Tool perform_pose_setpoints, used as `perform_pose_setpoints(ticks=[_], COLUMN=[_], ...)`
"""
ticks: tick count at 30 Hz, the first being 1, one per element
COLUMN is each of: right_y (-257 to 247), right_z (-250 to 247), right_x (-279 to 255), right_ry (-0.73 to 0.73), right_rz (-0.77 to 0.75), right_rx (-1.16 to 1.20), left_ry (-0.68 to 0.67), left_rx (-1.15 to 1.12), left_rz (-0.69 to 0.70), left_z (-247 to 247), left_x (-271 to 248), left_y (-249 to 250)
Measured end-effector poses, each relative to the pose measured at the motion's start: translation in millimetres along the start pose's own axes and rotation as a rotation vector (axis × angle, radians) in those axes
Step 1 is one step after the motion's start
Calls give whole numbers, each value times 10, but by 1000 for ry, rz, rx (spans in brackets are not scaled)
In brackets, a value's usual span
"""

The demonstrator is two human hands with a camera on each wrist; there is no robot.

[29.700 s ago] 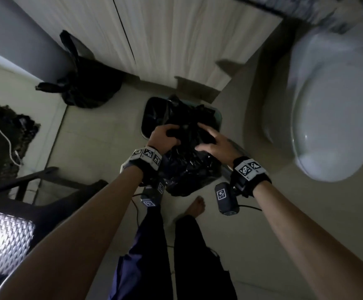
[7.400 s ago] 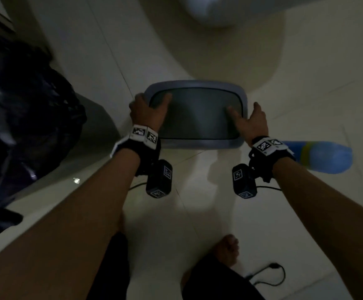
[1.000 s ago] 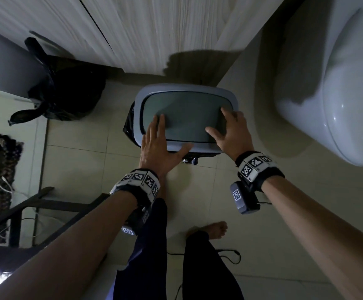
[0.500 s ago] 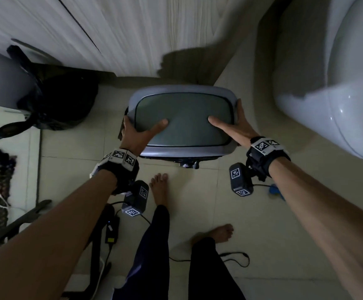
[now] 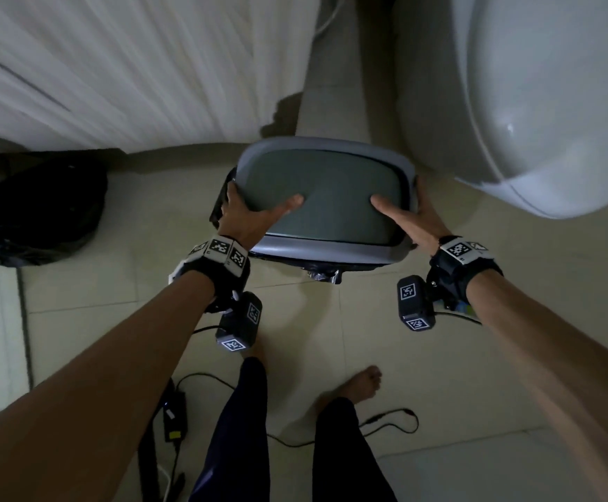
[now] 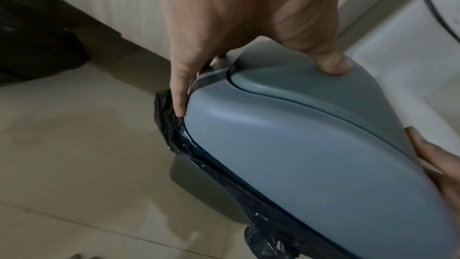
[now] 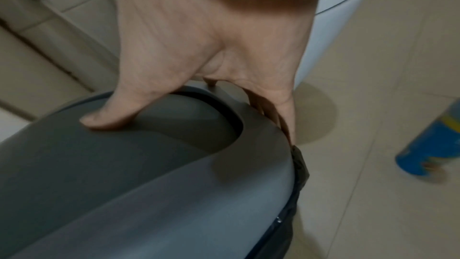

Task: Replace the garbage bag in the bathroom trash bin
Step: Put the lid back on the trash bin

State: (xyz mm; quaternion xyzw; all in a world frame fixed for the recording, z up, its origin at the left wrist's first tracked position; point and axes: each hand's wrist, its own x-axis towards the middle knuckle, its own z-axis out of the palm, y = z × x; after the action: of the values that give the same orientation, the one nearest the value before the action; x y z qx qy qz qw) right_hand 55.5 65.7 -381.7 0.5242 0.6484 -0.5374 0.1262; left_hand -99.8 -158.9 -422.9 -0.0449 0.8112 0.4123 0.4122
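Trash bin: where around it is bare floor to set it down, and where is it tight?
Bare tiles lie between the trash bin and the full black bag, and between bin and feet. Tight: toilet close on its right, cabinet behind.

Right hand (image 7: pixel 199 50) clasps bin lid (image 7: pixel 149 184) edge; blue can (image 7: pixel 433 145) nearby.

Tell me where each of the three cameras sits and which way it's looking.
Head: worn on the head, looks down at the bin lid, toilet, both forearms, legs and feet.
Left wrist: looks along the left hand to the lid's left edge and garbage bag.
Right wrist: looks along the right hand to the lid's right edge.
All share the lid.
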Motion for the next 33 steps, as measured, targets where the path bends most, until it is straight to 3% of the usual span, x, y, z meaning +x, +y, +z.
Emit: perform_pose_setpoints(ticks=[6, 10, 14, 16, 19, 22, 25, 33], right_y=[523, 755, 621, 474, 248, 158, 230, 488], right_z=[-519, -669, -859, -931, -1004, -1048, -1055, -1194], right_x=[-26, -35, 4, 71, 166, 225, 243, 217], right_ry=[76, 128, 224, 200, 107, -4, 11, -13], right_rz=[110, 186, 4, -150, -304, -338, -357, -378], right_rx=[134, 83, -119, -268, -461, -560, -606, -590], left_ry=[-79, -61, 76, 133, 91, 45, 44, -131], left_rx=[95, 58, 127, 92, 25, 10, 85, 418], left_rz=[91, 164, 142, 107, 40, 59, 127, 352], left_z=[662, 963, 1120, 1259, 1588, 1891, 1987, 1518], left_x=[123, 130, -177, -372, -662, -856, -883, -474], left_y=[473, 732, 808, 719, 534, 396, 403, 759])
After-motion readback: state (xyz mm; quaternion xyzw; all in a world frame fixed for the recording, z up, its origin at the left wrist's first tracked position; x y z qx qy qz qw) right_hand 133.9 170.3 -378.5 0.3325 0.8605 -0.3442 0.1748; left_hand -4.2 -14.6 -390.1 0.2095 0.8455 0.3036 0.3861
